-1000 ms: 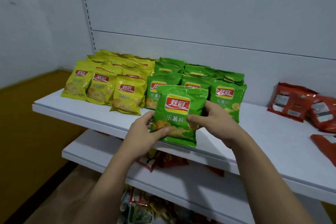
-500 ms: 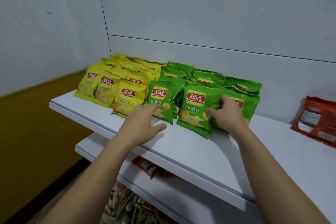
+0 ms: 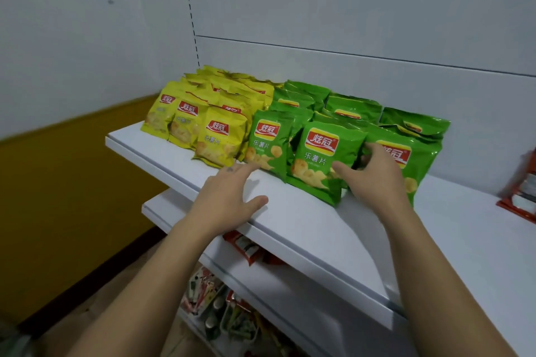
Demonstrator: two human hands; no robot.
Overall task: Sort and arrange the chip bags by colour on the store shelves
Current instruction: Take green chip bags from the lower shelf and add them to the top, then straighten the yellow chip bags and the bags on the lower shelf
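Yellow chip bags [image 3: 217, 139] stand in rows at the left end of the white top shelf [image 3: 304, 226]. Green chip bags [image 3: 353, 109] are lined up right beside them. The front green chip bag [image 3: 322, 153] leans upright at the head of the middle green row. My right hand [image 3: 374, 174] grips its right edge, thumb on the front and fingers curled behind. My left hand [image 3: 229, 197] hovers flat over the shelf's front, fingers spread, with the fingertips close to the left green bag [image 3: 268, 142] and holding nothing.
A red bag [image 3: 522, 197] lies at the far right of the top shelf, blurred. Below, a second white shelf [image 3: 261, 278] carries red bags [image 3: 246, 246], and mixed packets [image 3: 226, 316] sit lower still. A white back panel rises behind the rows.
The green bag held up in both hands went down onto the shelf at the front of the green rows. My left hand has let go; my right stays on its edge.
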